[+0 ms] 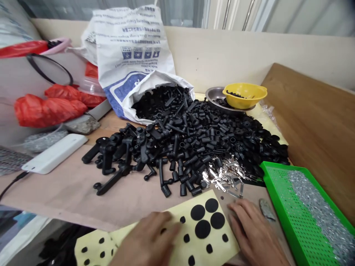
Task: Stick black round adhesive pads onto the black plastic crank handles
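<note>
A pale yellow sheet (174,207) with black round and smaller rounded stickers lies at the front of the table. Over its left part is my left hand (149,238), blurred by motion, so whether its fingers hold anything is unclear. My right hand (257,232) rests beside the sheet's right edge, fingers stretched out on the table and apart from any part. Just beyond it lie small silvery metal strips (222,175). Behind the sheet spreads a large heap of black plastic parts (191,136), with several crank-like black handles (119,177) at its left.
A white woven sack (130,37) spills black parts at the back. A yellow bowl (246,94) sits on a metal bowl (213,94). To the right is a green perforated tray (277,199) of small shiny pieces. A white power bank (55,153) and red bags (47,109) lie left.
</note>
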The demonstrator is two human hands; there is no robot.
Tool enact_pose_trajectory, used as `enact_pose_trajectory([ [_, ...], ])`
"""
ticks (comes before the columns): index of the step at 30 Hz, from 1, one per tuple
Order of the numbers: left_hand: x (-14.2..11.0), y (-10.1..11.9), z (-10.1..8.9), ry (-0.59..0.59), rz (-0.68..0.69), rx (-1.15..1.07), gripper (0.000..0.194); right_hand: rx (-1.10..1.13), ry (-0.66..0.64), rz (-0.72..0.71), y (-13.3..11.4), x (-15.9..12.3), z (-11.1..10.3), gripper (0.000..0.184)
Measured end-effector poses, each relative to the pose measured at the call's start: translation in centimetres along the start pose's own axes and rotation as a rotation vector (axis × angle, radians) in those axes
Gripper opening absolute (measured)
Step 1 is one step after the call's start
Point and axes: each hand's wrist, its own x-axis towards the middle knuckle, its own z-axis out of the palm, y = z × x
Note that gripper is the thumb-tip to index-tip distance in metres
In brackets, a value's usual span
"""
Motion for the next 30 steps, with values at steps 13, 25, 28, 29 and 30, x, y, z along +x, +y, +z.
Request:
enact_pose_trajectory([
  [13,5.8,4.9,6.0,-0.268,0.256,0.226,0.030,-0.159,0.161,-0.168,-1.2,0.3,0.6,0.021],
  [25,5.9,5.8,7.0,-0.209,0.258,0.273,0.025,-0.148,0.159,-0.171,-0.1,0.4,0.4,0.020],
  [28,5.9,5.7,7.2,-0.214,0.259,0.287,0.026,-0.111,0.137,-0.170,-0.3,0.9,0.6,0.014],
  [29,5.9,5.7,7.2,-0.216,0.261,0.289,0.027,-0.085,0.123,-0.163,-0.5,1.1,0.5,0.013],
  [30,6.0,5.7,7.2,-0.217,0.261,0.289,0.027,-0.056,0.107,-0.145,-0.7,1.3,0.3,0.012],
])
